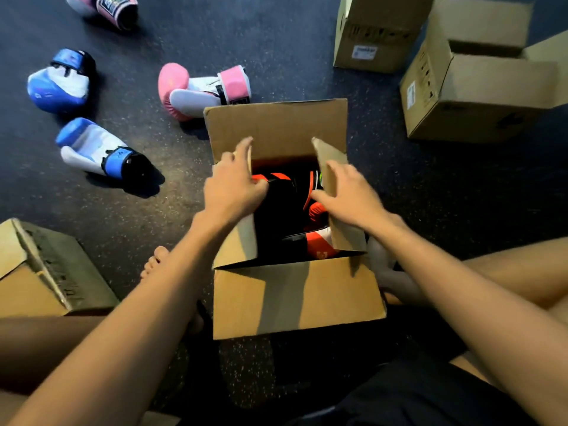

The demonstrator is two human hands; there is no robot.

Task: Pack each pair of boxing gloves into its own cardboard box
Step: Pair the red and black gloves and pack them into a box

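the floor (276, 50) is dark, speckled rubber matting, lit unevenly so that it reads blue-grey beyond the open cardboard box (295, 296) and nearly black nearer the person than the box. that box sits between the person's bare legs, its far flap standing up and its near flap hanging outward toward the person. inside it lie the black and orange gloves (285, 207), filling most of the opening.

the left hand (233, 186) grips the left side flap (242, 238), fingers curled over its top edge, thumb hidden. the right hand (347, 192) rests on the right side flap (335, 192), fingers spread along its outer face and thumb on its inner side, so the flap is lightly pinched.

left of the box and beyond it, two blue and white gloves (92, 149) lie apart on the floor. just beyond the box's far left corner lies a pink and white glove (199, 90), with a second pink glove (107, 7) farther off at the frame's top. to the right of the box and beyond it stand two more cardboard boxes (479, 96); another carton (46, 272) sits to the left of the box, by the person's bare foot (156, 262).
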